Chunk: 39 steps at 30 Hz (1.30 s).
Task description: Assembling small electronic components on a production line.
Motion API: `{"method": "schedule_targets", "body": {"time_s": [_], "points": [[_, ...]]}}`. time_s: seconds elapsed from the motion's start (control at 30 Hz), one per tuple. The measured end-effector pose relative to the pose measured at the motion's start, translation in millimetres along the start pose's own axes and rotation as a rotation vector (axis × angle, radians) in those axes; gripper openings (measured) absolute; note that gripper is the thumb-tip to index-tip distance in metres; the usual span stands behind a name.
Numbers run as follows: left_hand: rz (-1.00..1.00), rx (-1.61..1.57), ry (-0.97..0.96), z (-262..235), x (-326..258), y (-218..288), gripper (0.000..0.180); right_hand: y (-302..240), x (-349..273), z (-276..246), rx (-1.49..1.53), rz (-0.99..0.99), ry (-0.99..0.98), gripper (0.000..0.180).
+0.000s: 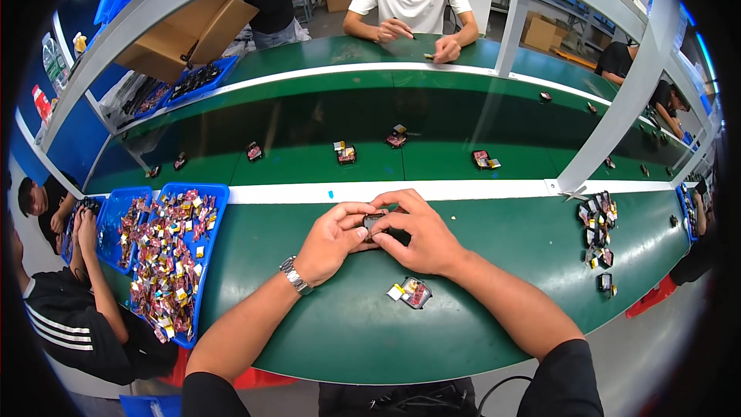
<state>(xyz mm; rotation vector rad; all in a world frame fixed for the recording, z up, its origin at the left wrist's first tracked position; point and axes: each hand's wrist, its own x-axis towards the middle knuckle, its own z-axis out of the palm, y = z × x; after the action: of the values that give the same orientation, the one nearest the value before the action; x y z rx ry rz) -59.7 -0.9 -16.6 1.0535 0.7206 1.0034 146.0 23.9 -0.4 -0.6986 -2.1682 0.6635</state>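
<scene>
Between my hands is a small black plastic casing (373,223), partly covered by fingers, so its inside cannot be made out. My left hand (330,241), with a metal watch band at the wrist, pinches its left side. Curled over the other side, my right hand (421,233) has its thumb and fingertips pressed on it. Below the hands, on the green bench, lies a black casing with a reddish circuit board (417,293); a white and yellow piece (397,292) sits at its left.
Blue trays (224,208) at left hold many small boards with yellow and white pieces. A pile of black casings (598,228) lies at right. Beyond a white ledge (285,192), several casings sit on a green belt (301,166). A person (409,0) works opposite; others are at the sides.
</scene>
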Motion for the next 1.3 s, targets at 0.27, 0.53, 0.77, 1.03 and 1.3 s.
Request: {"method": "schedule_targets", "body": {"time_s": [0.27, 0.53, 0.77, 1.03, 1.3], "points": [[-0.002, 0.005, -0.011, 1, 1, 2, 0.035, -3, -2, 10, -0.098, 0.019, 0.116, 0.008], [0.008, -0.040, -0.002, -2, 0, -1, 0.033, -7, -4, 15, -0.129, -0.004, 0.183, 0.016], [0.012, -0.035, -0.016, -2, -1, -1, 0.032, -10, -3, 15, -0.084, -0.010, 0.196, 0.021], [0.046, -0.104, -0.055, -5, -1, -1, 0.030, -13, -5, 20, -0.095, 0.021, 0.270, 0.020], [0.050, -0.162, -0.055, -6, 1, -3, 0.028, -15, -4, 19, -0.089, -0.014, 0.275, 0.019]]}}
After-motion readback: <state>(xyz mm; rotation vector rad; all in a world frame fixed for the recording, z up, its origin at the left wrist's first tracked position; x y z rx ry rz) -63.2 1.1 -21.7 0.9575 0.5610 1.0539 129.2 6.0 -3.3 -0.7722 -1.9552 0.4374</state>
